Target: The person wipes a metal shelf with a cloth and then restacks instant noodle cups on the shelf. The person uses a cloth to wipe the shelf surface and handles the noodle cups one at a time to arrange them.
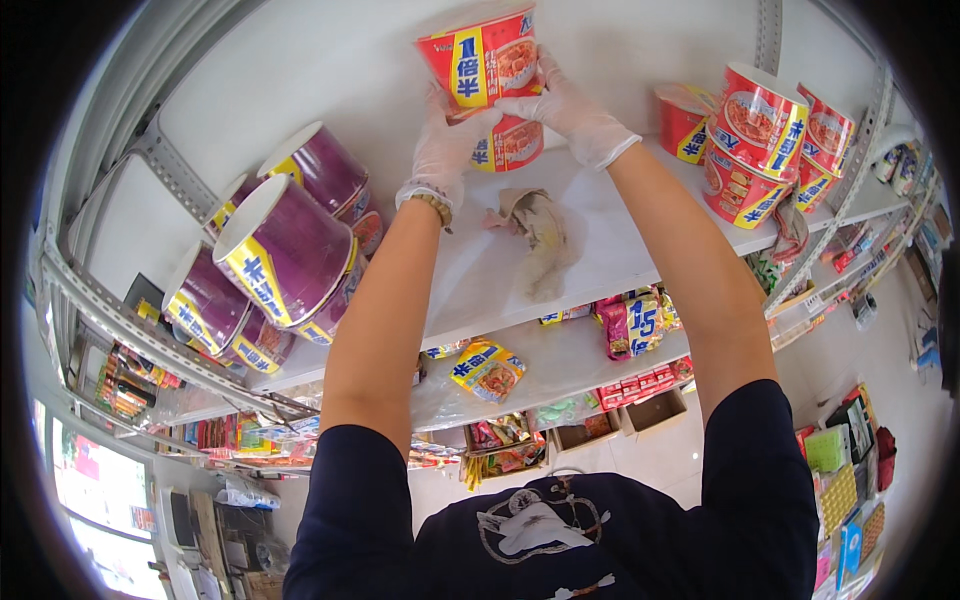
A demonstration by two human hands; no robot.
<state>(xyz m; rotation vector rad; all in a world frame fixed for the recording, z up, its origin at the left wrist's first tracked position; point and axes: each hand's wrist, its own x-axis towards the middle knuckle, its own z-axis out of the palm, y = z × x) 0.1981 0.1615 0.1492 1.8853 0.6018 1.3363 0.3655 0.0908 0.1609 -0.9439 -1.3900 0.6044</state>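
Between my gloved hands is a red instant noodle bucket with a yellow stripe, raised at the back of the white shelf. My left hand holds its lower left, while my right hand grips the right side with the thumb across its base. Directly below it, partly hidden by my fingers, stands another red noodle bucket; whether the two touch I cannot tell. A crumpled, stained cloth lies on the shelf in front of them. Both hands wear thin translucent gloves.
Stacked purple noodle buckets stand on the left. More red noodle buckets are stacked at right, near a hanging cloth. A perforated metal shelf post rises beside them. On the lower shelf lie noodle packets; cardboard boxes sit beneath.
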